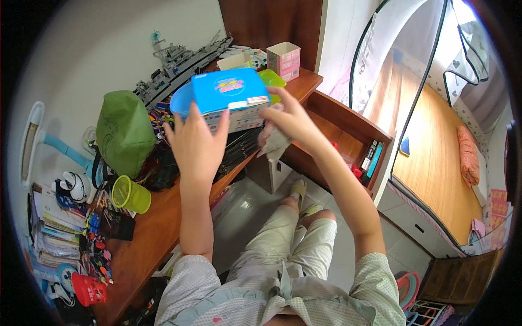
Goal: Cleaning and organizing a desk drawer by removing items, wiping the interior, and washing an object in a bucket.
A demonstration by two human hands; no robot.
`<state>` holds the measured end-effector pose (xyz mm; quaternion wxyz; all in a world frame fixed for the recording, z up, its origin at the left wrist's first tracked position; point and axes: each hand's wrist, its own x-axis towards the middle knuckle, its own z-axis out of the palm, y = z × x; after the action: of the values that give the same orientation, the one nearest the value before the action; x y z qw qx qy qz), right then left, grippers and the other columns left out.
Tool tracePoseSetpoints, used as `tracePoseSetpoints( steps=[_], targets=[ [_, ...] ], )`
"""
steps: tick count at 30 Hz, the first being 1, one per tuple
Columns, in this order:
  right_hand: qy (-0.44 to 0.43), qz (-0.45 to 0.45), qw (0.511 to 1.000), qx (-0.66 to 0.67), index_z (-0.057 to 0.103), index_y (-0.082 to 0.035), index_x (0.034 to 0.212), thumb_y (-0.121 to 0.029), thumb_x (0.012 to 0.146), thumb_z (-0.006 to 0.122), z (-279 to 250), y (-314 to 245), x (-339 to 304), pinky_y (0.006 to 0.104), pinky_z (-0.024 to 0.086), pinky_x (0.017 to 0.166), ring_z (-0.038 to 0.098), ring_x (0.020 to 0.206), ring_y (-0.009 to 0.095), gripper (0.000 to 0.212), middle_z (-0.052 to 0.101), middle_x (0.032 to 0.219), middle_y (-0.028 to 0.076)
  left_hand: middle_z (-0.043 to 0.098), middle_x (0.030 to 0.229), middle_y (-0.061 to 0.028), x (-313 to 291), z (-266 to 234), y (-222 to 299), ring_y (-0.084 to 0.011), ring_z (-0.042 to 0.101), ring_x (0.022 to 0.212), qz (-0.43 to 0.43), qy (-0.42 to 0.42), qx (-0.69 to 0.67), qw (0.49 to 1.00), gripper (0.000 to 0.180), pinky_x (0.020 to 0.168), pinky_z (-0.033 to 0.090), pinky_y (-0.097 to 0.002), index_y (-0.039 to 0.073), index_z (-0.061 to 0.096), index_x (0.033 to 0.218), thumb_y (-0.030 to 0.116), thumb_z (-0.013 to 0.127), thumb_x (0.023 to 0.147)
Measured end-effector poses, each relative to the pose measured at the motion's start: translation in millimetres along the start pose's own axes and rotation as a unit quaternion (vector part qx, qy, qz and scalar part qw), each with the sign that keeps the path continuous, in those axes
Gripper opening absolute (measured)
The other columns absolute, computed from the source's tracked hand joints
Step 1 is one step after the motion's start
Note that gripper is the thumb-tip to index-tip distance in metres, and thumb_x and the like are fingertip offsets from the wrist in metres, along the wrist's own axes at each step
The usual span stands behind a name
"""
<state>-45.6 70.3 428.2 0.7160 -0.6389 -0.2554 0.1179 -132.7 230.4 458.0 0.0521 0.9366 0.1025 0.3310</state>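
A blue-topped cardboard box (231, 89) with pale printed sides sits on the cluttered desk. My left hand (197, 138) is open at the box's near left corner, its fingers spread; whether the fingertips touch the box I cannot tell. At the box's right end is my right hand (293, 117), closed on a crumpled, pale pinkish cloth (274, 141) that hangs below the fingers. Behind the box, at its left, part of a blue round container (182, 100) shows. A bright green container (272, 79) stands partly hidden at its right.
A grey model ship (179, 68) lies along the wall. A green bag (124, 130) and a yellow-green mesh cup (131, 195) stand to the left. An open drawer (348, 117) juts out at the right, near a pink box (284, 61). Beyond is a bed (429, 157).
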Motion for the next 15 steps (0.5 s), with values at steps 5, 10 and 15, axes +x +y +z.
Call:
tracePoseSetpoints(
  steps=[5, 10, 15],
  targets=[
    [-0.018, -0.005, 0.998, -0.052, 0.031, 0.007, 0.120, -0.010, 0.073, 0.056, 21, 5, 5, 0.0243, 0.046, 0.064, 0.059, 0.068, 0.014, 0.056, 0.060, 0.079, 0.013, 0.051, 0.111, -0.0234, -23, 4, -15, -0.0418, 0.043, 0.110, -0.050, -0.008, -0.013, 0.999, 0.063, 0.097, 0.024, -0.0531, -0.006, 0.038, 0.119, 0.039, 0.055, 0.080],
    [-0.018, -0.025, 0.999, -0.034, 0.035, 0.007, 0.120, -0.021, 0.070, 0.058, 25, 4, 7, 0.0283, 0.045, 0.075, 0.059, 0.082, 0.022, 0.062, 0.059, 0.092, 0.019, 0.048, 0.117, -0.0235, -40, 4, -21, -0.0418, 0.042, 0.112, -0.049, -0.029, -0.004, 0.998, 0.064, 0.098, 0.023, -0.0536, -0.005, 0.036, 0.122, 0.039, 0.055, 0.080],
    [-0.001, -0.054, 0.991, -0.120, 0.034, 0.001, 0.125, -0.014, 0.072, 0.055, 30, 15, 17, 0.0244, 0.043, 0.070, 0.053, 0.074, 0.012, 0.059, 0.057, 0.082, 0.008, 0.048, 0.118, -0.0233, -44, -7, -21, -0.0412, 0.042, 0.112, -0.051, -0.045, -0.004, 0.998, 0.061, 0.097, 0.024, -0.0536, -0.004, 0.037, 0.122, 0.037, 0.055, 0.080]
  ],
)
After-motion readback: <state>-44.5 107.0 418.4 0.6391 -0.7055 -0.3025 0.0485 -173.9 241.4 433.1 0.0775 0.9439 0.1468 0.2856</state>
